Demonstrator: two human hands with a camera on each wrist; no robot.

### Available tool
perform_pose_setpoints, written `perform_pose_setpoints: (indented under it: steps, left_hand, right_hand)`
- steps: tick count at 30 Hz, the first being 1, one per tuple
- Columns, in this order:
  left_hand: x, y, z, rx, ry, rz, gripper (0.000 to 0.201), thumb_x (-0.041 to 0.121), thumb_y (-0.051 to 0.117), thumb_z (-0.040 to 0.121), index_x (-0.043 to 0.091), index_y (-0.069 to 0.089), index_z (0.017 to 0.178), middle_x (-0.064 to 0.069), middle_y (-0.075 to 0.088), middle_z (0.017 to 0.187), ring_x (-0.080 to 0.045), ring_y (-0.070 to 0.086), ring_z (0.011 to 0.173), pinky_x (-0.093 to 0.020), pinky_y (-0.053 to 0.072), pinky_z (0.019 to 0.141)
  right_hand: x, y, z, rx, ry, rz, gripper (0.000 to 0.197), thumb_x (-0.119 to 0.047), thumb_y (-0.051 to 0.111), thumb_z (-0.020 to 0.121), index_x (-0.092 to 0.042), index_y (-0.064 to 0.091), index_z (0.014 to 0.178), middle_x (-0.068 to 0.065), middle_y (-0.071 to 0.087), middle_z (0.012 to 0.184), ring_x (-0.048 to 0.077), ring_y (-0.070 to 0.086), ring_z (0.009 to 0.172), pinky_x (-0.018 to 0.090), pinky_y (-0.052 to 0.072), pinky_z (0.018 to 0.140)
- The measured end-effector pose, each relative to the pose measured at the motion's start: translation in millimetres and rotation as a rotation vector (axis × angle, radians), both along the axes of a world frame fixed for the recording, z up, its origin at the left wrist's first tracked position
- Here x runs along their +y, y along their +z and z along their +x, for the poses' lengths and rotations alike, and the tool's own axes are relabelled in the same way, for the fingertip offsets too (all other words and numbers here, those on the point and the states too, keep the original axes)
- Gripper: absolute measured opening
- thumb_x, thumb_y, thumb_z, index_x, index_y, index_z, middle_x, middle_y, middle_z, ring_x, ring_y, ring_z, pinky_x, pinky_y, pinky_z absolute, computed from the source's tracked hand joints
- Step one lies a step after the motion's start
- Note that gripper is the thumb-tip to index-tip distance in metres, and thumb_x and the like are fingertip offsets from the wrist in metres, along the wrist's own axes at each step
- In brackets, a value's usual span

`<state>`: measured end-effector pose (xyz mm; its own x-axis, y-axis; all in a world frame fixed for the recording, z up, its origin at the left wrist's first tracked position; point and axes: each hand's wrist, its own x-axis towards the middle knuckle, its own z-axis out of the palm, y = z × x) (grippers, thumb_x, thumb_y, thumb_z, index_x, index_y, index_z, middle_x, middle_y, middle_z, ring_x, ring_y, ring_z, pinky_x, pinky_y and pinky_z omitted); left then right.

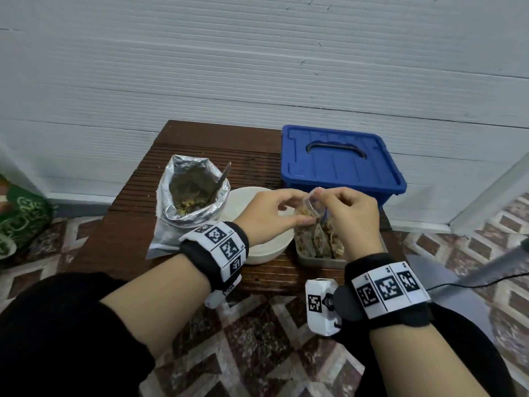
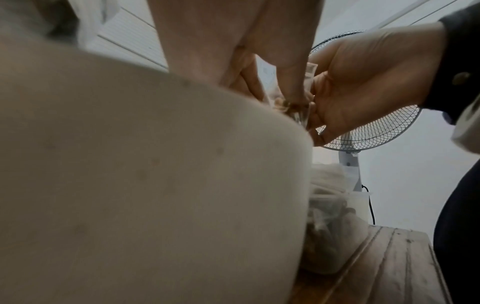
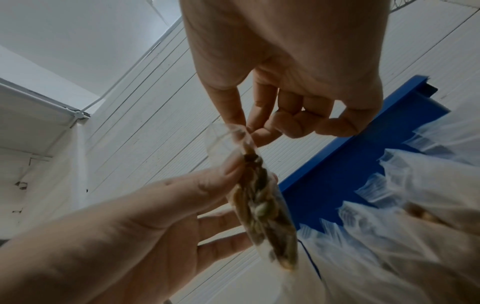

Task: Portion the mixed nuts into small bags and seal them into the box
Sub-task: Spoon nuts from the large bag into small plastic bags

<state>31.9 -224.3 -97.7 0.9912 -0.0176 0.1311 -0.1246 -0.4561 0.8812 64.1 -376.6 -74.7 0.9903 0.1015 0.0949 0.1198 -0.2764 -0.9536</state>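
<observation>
Hands working above clear tub (image 1: 320,260) of filled bags; right hand (image 1: 345,213) pinching small nut bag (image 3: 262,205) at mouth; left hand (image 1: 267,214) pinching bag's side; risk: seal closing incompletely, nuts spilling; blue box (image 1: 340,161) lidded, behind.

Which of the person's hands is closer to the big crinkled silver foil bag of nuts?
Left. The left hand hovers over the white bowl beside the silver foil bag; the right hand is further away, above the clear tub.

Home rm: patterned floor tiles (image 1: 257,339), standing fan (image 2: 371,127), low wooden table (image 1: 200,144).
</observation>
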Motion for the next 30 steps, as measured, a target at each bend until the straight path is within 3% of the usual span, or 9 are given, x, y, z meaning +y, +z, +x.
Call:
perform_pose_setpoints:
  steps: [3, 8, 10, 13, 18, 24, 30]
  left_hand:
    - [0, -1, 3, -0.026, 0.019, -0.011, 0.029, 0.026, 0.075, 0.081, 0.030, 0.066, 0.108, 0.016, 0.068, 0.104, 0.006, 0.060, 0.098, -0.023, 0.047, 0.094]
    - [0, -7, 3, -0.032, 0.074, -0.049, 0.029, 0.024, 0.073, 0.082, 0.025, 0.068, 0.110, 0.013, 0.070, 0.100, 0.005, 0.062, 0.094, -0.031, 0.050, 0.093]
    - [1, -8, 2, -0.043, 0.097, -0.058, 0.026, 0.025, 0.073, 0.082, 0.028, 0.067, 0.108, 0.014, 0.070, 0.098, 0.005, 0.062, 0.093, -0.033, 0.051, 0.091]
    - [3, -8, 2, -0.063, 0.134, -0.075, 0.022, 0.025, 0.072, 0.083, 0.031, 0.067, 0.104, 0.013, 0.070, 0.100, 0.002, 0.062, 0.096, -0.034, 0.051, 0.089]
    - [4, -7, 0, -0.069, 0.135, -0.048, 0.030, 0.022, 0.078, 0.077, 0.041, 0.062, 0.093, 0.019, 0.068, 0.090, 0.007, 0.061, 0.091, -0.019, 0.045, 0.081]
    - [2, -8, 1, -0.004, 0.091, -0.016, 0.053, 0.037, 0.079, 0.073, 0.028, 0.061, 0.122, 0.015, 0.067, 0.105, 0.005, 0.058, 0.100, -0.015, 0.043, 0.085]
    - [-4, -16, 2, 0.024, 0.035, 0.056, 0.046, 0.036, 0.068, 0.085, 0.024, 0.057, 0.127, 0.012, 0.064, 0.112, 0.003, 0.056, 0.102, 0.002, 0.037, 0.076]
  right_hand:
    - [-3, 0, 1, -0.009, -0.010, 0.005, 0.017, -0.029, 0.067, 0.086, -0.023, 0.075, 0.073, -0.006, 0.072, 0.075, 0.007, 0.066, 0.081, 0.030, 0.050, 0.080]
    - [-4, 2, -1, 0.026, 0.011, -0.017, 0.018, -0.040, 0.068, 0.083, -0.026, 0.074, 0.072, -0.006, 0.072, 0.076, 0.011, 0.066, 0.084, 0.040, 0.052, 0.085]
    - [-3, 4, -4, 0.010, 0.053, -0.020, 0.020, -0.046, 0.071, 0.078, -0.026, 0.073, 0.076, -0.004, 0.072, 0.077, 0.011, 0.066, 0.083, 0.035, 0.053, 0.081]
    - [-2, 7, -8, -0.019, 0.114, -0.098, 0.025, -0.044, 0.076, 0.074, -0.026, 0.069, 0.089, -0.004, 0.067, 0.077, 0.004, 0.062, 0.075, 0.016, 0.048, 0.067]
    - [1, 4, -10, -0.152, 0.064, -0.219, 0.008, -0.026, 0.072, 0.082, -0.026, 0.069, 0.089, -0.010, 0.067, 0.075, 0.002, 0.062, 0.076, 0.019, 0.051, 0.072]
    - [-9, 5, -4, -0.164, -0.059, -0.150, 0.007, -0.018, 0.067, 0.085, -0.024, 0.071, 0.082, -0.007, 0.069, 0.077, 0.003, 0.063, 0.074, 0.013, 0.048, 0.067]
    - [-45, 17, 0, -0.178, -0.273, -0.052, 0.017, -0.013, 0.066, 0.083, -0.026, 0.066, 0.072, -0.006, 0.063, 0.069, 0.003, 0.055, 0.063, 0.010, 0.045, 0.059]
